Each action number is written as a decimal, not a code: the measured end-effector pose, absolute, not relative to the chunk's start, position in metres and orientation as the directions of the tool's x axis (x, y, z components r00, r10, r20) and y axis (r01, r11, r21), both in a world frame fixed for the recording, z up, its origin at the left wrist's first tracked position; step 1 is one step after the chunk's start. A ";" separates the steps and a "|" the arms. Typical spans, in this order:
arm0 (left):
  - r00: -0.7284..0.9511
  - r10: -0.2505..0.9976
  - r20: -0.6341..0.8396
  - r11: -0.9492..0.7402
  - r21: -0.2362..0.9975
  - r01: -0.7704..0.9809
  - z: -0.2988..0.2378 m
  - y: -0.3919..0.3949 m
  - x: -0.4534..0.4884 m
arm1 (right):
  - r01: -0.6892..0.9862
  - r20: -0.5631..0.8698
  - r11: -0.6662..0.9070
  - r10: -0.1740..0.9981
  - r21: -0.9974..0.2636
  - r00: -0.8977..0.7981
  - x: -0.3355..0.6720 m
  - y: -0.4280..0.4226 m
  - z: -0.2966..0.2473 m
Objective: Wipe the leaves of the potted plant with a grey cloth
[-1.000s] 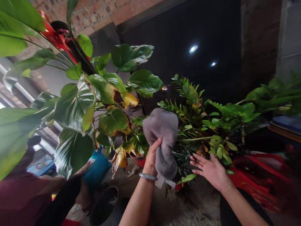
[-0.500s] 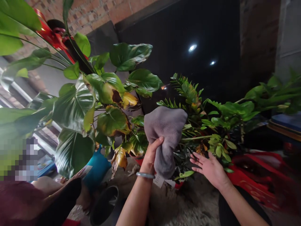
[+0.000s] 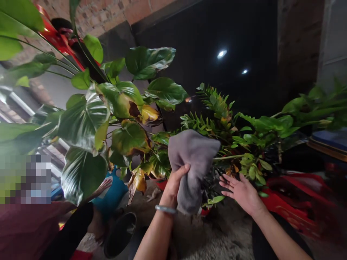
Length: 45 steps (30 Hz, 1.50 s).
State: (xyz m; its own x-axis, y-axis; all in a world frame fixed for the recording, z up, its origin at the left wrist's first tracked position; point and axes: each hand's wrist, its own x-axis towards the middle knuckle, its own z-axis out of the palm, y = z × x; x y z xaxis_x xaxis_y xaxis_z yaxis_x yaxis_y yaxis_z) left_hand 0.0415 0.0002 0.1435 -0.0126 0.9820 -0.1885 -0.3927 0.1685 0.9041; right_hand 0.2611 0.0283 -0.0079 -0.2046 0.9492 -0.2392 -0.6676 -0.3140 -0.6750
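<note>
A grey cloth (image 3: 193,151) is bunched in my left hand (image 3: 175,180), with the thumb pressed on its front and the rest hanging below. The cloth's upper part spreads out in front of the plants. My right hand (image 3: 241,193) is held apart from it, palm turned up and fingers spread, with nothing in it. Behind the cloth stands a plant with small feathery leaves (image 3: 217,104). Left of it, a large broad-leaved plant (image 3: 84,122) shows several yellowed, browning leaves (image 3: 139,180).
Another person in a maroon top (image 3: 32,227) sits at the left, a hand near a teal object (image 3: 114,187). A black bucket (image 3: 120,234) stands on the ground. A red bag (image 3: 298,206) lies at the right. A dark glossy panel (image 3: 206,47) rises behind the plants.
The cloth and my left hand have shifted slightly down and right. My right hand has barely moved. The other person's hand has moved onto the teal object's pale patch.
</note>
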 end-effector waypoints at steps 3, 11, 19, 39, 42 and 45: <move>-0.083 0.979 -0.184 0.145 0.929 -0.340 0.130 0.014 0.055 | -0.690 -0.208 -0.304 0.953 -0.657 -0.221 0.260 0.028 -0.008; 0.278 0.934 -0.223 0.283 0.939 -0.197 0.092 -0.050 0.036 | -0.642 -0.247 -0.345 0.939 -0.684 -0.241 0.262 0.027 -0.008; -0.188 0.967 -0.172 0.066 0.882 -0.467 0.138 -0.006 0.017 | -0.647 -0.194 -0.323 0.945 -0.691 -0.264 0.259 0.027 -0.009; -0.096 0.955 -0.282 0.225 0.893 -0.390 0.064 -0.032 0.016 | -0.600 -0.189 -0.351 0.929 -0.719 -0.318 0.260 0.030 -0.014; 0.113 0.935 -0.336 0.354 0.875 -0.329 0.026 -0.061 0.022 | -0.586 -0.182 -0.361 0.922 -0.726 -0.343 0.264 0.029 -0.015; 0.090 0.955 -0.283 0.296 0.886 -0.357 0.041 -0.067 0.014 | -0.598 -0.157 -0.340 0.928 -0.726 -0.338 0.265 0.027 -0.014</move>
State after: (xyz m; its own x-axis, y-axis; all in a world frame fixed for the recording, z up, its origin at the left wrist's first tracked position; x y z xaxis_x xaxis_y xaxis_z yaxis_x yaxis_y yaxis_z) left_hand 0.0136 -0.0666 0.0408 0.0905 0.9548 -0.2830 -0.3571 0.2964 0.8858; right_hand 0.2653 0.0269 -0.0142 -0.3376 0.9281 -0.1569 -0.5978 -0.3402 -0.7259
